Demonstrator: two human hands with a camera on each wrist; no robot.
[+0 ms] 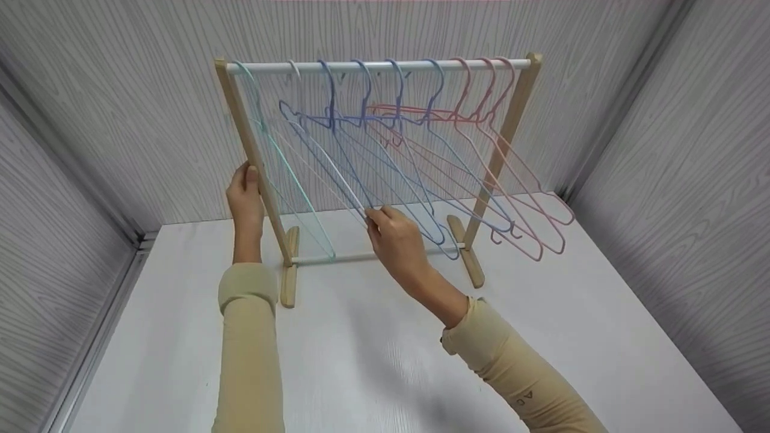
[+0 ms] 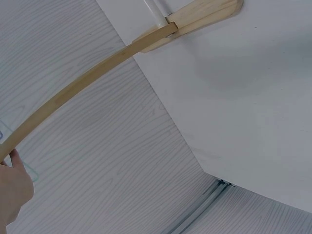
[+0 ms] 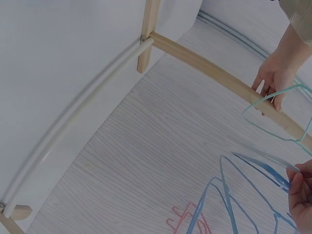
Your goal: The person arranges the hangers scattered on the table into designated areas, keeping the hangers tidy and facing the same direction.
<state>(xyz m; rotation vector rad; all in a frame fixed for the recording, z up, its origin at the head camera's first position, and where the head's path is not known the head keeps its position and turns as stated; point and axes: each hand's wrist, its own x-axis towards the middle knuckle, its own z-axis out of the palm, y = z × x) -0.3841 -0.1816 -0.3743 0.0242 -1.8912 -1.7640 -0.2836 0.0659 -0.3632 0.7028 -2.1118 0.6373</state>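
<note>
My left hand (image 1: 245, 195) grips the left wooden post (image 1: 240, 120) of a small clothes rack, with its fingers behind the post in the right wrist view. Between thumb and fingers, my right hand (image 1: 397, 240) pinches the near lower corner of a white clothes hanger (image 1: 295, 69), whose hook is over the rack's top rail (image 1: 379, 66). Left of it hangs a mint-green hanger (image 1: 301, 193), near the left post. Several blue hangers (image 1: 332, 90) hang just to the right, overlapping the white one and my right hand's surroundings.
Three pink hangers (image 1: 466, 90) hang at the right end, by the right post (image 1: 511, 120). A white lower bar (image 1: 343, 257) joins the wooden feet (image 1: 289, 285) on the white table (image 1: 337, 373). Wood-grain panels (image 1: 120, 90) enclose the back and sides.
</note>
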